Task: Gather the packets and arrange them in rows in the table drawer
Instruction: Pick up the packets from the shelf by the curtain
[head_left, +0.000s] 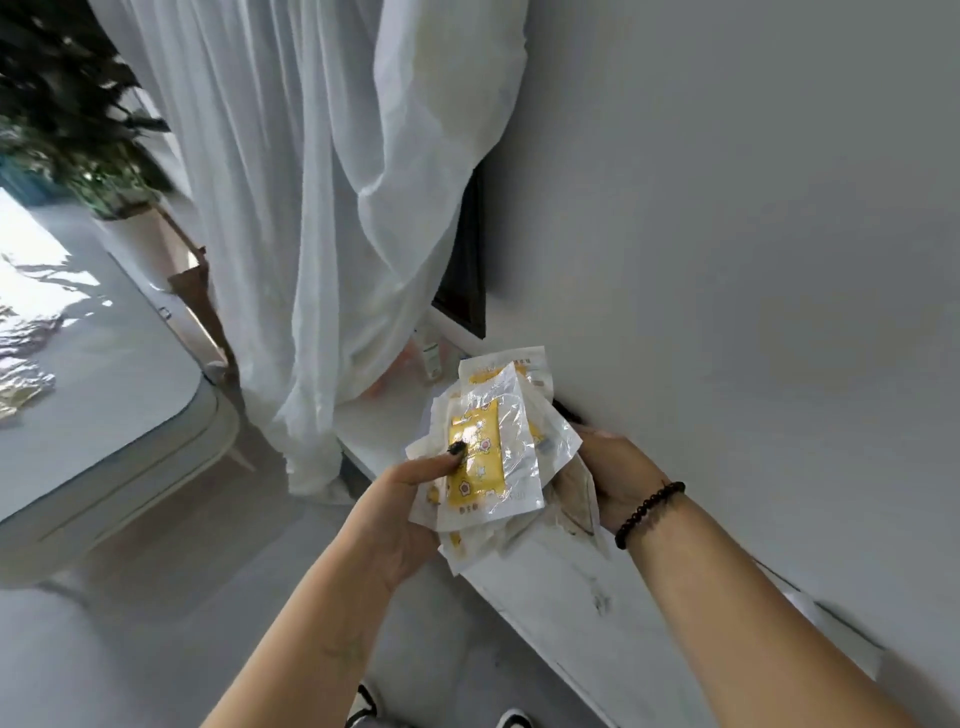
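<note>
Packets (493, 457), a loose sheaf of clear and white sachets with yellow printed inserts, sit bunched between your two hands, held up in the air over the white surface (550, 597) that runs along the wall. Your left hand (402, 514) grips the stack from the near side, its thumb pressed flat across the top yellow packet and the other fingers hidden beneath (presumably cupping the bundle from below). Your right hand (610, 480), the one with the dark bead bracelet (649, 512), holds the far edge; its fingers are tucked behind the packets, so you cannot tell exactly how they curl. Holding from both sides looks sensible, since the slippery wrappers fan out at different angles and would likely slide apart in one hand. No open drawer is visible, so the arranging step seems not yet begun. A sheer white curtain (322, 208) hangs just beyond the surface, and a rounded white table (104, 395) stands well apart to your left.
</note>
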